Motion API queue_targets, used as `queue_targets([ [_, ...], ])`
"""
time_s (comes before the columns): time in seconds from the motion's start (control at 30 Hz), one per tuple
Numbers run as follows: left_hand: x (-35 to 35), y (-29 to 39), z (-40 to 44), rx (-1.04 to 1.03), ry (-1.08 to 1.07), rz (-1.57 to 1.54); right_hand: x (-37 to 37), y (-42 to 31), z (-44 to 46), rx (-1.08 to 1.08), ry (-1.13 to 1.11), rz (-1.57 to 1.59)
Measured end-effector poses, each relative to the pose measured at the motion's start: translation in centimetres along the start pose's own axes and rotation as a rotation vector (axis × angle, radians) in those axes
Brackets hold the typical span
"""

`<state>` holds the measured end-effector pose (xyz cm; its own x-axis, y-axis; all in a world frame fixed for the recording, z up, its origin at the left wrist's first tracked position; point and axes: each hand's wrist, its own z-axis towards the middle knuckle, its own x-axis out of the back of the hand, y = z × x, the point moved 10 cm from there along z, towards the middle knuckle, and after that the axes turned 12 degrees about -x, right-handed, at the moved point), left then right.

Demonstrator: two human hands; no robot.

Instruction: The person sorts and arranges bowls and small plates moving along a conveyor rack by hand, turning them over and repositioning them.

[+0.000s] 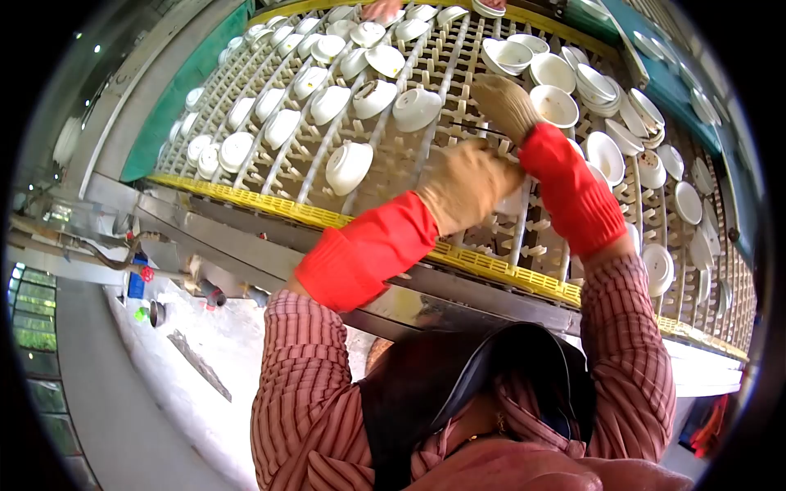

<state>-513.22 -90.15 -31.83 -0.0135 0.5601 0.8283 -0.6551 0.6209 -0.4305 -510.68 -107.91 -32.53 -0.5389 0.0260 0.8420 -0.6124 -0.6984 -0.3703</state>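
My left hand (468, 186), in a tan glove with a red cuff, is over the rack conveyor (393, 172) with its fingers curled. A white bowl (512, 201) shows partly beneath its fingertips; whether they grip it is hidden. My right hand (506, 108), gloved alike, reaches across just above the left, its back towards me and its fingertips out of sight. It is nearest to a white bowl with specks inside (554, 107). Left of my hands, a tilted white bowl (349, 168) and an overturned bowl (416, 110) rest among the pegs.
Many white bowls stand in rows on the left; piled bowls and dishes (598, 86) lie on the right. A yellow edge strip (524, 277) runs along the near side. Another person's hand (382, 10) is at the far edge. Beyond it, a teal belt (667, 69) carries more dishes.
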Motion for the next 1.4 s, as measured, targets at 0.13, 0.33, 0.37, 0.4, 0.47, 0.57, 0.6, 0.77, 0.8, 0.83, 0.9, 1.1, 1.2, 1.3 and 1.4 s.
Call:
queue_targets([
  [0.13,-0.7,-7.7,-4.1,0.331,-0.123,-0.116,5.1,2.9,-8.2,-0.155,0.074,0.207],
  [0.33,5.7,-18.9,-13.3,0.713,-0.030,0.301,8.3,1.6,-16.4,-0.035,-0.086,-0.311],
  [0.37,6.8,-20.1,-15.3,0.759,-0.054,0.367,7.7,3.3,-17.2,-0.033,-0.088,-0.341],
  [0.4,6.1,-21.0,-18.0,0.769,-0.180,0.431,7.4,4.4,-18.0,-0.033,-0.094,-0.374],
  [0.47,3.3,-21.3,-23.0,0.863,-0.590,0.325,6.9,7.2,-18.7,-0.309,-0.282,-0.344],
  [0.57,2.4,-18.1,-28.1,0.989,-0.728,-0.001,7.1,8.7,-18.2,-0.222,-0.135,-0.274],
  [0.6,2.4,-17.6,-28.9,1.007,-0.662,-0.081,7.1,8.9,-17.4,-0.075,-0.081,-0.256],
  [0.77,3.6,-16.9,-26.9,1.071,-0.482,-0.063,9.9,1.5,-10.9,0.348,0.055,-0.115],
  [0.8,4.3,-16.7,-25.2,1.039,-0.400,-0.096,10.0,0.8,-8.8,0.392,0.139,-0.078],
  [0.83,4.7,-16.6,-23.8,1.003,-0.318,-0.124,10.3,-0.3,-6.1,0.381,0.253,0.007],
  [0.9,4.8,-16.0,-21.9,0.852,-0.199,-0.119,10.0,-2.2,-1.5,0.182,0.239,-0.051],
  [1.1,5.2,-15.9,-24.3,0.847,-0.043,-0.008,5.6,2.9,4.3,0.014,0.422,0.169],
  [1.2,5.4,-14.8,-21.4,0.806,-0.082,-0.032,5.9,6.4,-3.2,-0.276,0.172,0.474],
  [1.3,5.5,-12.1,-14.9,0.554,-0.039,-0.010,5.9,11.1,-4.9,-0.335,0.116,0.047],
  [1.4,4.0,-7.0,-6.8,0.389,-0.005,-0.158,4.3,15.0,-4.8,-0.339,-0.100,-0.179],
])
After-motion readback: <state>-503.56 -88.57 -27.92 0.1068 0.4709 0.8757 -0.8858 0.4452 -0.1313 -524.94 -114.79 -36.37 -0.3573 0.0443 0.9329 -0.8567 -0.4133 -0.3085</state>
